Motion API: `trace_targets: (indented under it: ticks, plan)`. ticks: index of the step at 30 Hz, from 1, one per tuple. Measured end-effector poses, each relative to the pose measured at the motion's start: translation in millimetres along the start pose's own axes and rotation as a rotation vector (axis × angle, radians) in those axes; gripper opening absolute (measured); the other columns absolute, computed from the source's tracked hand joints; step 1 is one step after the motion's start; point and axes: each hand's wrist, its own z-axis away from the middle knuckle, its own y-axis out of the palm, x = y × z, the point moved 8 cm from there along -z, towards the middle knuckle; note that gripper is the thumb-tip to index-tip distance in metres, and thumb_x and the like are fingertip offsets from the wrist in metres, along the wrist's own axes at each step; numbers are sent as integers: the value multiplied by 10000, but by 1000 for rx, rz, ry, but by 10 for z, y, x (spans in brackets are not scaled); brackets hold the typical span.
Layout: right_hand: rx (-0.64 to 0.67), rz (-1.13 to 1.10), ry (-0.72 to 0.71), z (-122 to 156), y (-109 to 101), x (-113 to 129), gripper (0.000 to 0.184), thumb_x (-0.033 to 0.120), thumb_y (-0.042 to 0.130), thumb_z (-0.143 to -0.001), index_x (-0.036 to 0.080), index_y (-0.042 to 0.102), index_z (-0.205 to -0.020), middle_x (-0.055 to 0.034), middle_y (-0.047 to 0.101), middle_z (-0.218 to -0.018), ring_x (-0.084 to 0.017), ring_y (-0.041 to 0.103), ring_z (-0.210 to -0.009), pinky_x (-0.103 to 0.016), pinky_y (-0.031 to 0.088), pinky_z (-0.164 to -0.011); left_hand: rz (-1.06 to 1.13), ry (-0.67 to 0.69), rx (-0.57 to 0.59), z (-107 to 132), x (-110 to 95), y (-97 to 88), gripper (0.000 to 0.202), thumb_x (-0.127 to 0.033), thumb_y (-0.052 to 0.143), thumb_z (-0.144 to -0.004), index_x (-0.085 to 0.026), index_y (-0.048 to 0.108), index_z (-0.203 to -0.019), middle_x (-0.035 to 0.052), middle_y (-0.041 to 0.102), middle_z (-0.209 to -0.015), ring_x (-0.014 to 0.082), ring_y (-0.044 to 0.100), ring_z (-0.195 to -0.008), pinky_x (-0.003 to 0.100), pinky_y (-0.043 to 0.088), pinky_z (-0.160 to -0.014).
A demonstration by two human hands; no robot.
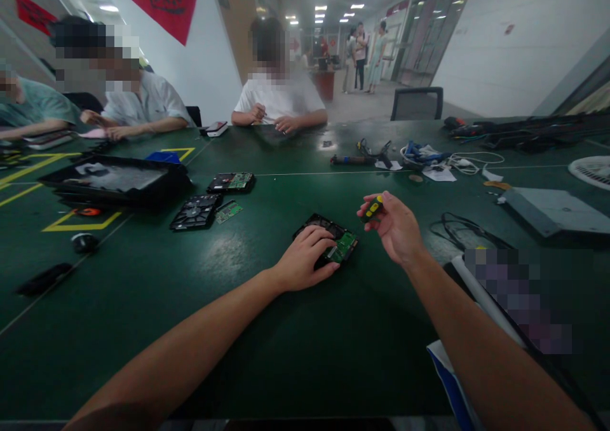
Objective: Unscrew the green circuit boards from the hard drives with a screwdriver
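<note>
A hard drive with a green circuit board facing up lies on the green tabletop in front of me. My left hand rests across it, fingers over the top and thumb along the near side, covering part of it. To the right of the drive, a little above the table, my right hand is closed on a short black-and-yellow screwdriver. Only its handle shows; I cannot make out a shaft. Further left lie another hard drive, a loose green circuit board and a hard drive with its board showing.
A black tray stands at the left, near a computer mouse. Cables lie at the back right. A grey metal box and a blurred-out device are on the right. Several people sit across the table.
</note>
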Motion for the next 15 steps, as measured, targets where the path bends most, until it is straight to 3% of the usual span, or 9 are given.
trace_targets:
  ticks: [5, 10, 15]
  plan:
    - [-17, 60, -41, 16, -10, 45, 277, 529, 770, -894, 261, 787, -959, -28, 719, -896, -150, 663, -782, -237, 485, -528, 0, 22, 1, 1, -30, 4, 413, -412, 678, -985, -212, 601, -1339, 126, 655, -1373, 322, 541, -1381, 567, 452, -1186]
    - [-2, 57, -48, 25, 10, 48, 289, 515, 819, -856, 246, 725, -905, -33, 750, -958, -169, 705, -849, -235, 506, -538, -5, 25, 6, 4, -50, 3, 410, -409, 667, -992, -201, 603, -1340, 142, 649, -1378, 322, 563, -1368, 558, 469, -1172]
    - [7, 16, -27, 7, 5, 14, 359, 599, 730, -907, 244, 696, -950, -43, 770, -932, -197, 746, -851, -258, 553, -560, 5, 39, 11, -2, -71, -7, 410, -409, 674, -988, -210, 612, -1341, 139, 649, -1384, 324, 557, -1375, 553, 469, -1171]
